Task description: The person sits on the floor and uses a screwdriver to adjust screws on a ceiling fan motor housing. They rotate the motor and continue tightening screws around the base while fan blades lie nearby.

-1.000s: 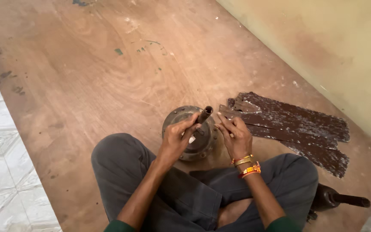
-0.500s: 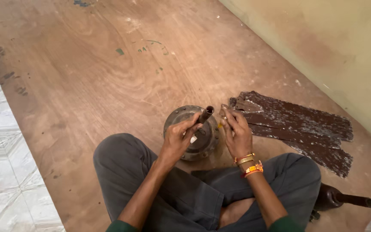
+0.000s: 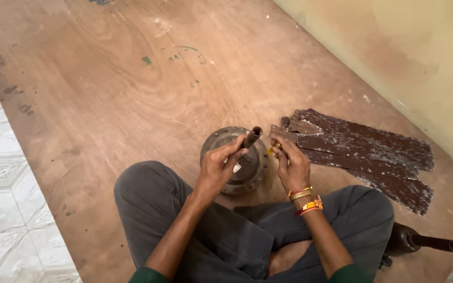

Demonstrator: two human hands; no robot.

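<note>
— Two hands on one thing? What is each doing?

— The left hand [image 3: 217,166] is wrapped round the short dark shaft [image 3: 249,139] that sticks up out of the round metal motor housing [image 3: 235,160], fingers closed on it, probably to keep the housing from rocking; the right hand [image 3: 289,160] sits just right of the housing, fingertips pinched together on something small and yellowish [image 3: 271,151]; I cannot tell what it is, nor how firmly it is gripped.

— And where is the housing itself?

— On the wooden floor [image 3: 132,94], directly in front of the person's crossed legs in grey trousers [image 3: 226,236], close enough that both forearms reach it without stretching; that nearness looks chosen for control.

— Anything beside it?

— Right of the housing lie several long brown blades [image 3: 363,152], flaking and overlapping, fanned flat on the floor near the pale wall [image 3: 410,52]; they are within reach, yet apart from the hands; further right of the housing, behind the knee, a dark bottle-shaped piece [image 3: 420,241] lies on its side; left of it, pale patterned tiles [image 3: 11,209] border the wood.
</note>
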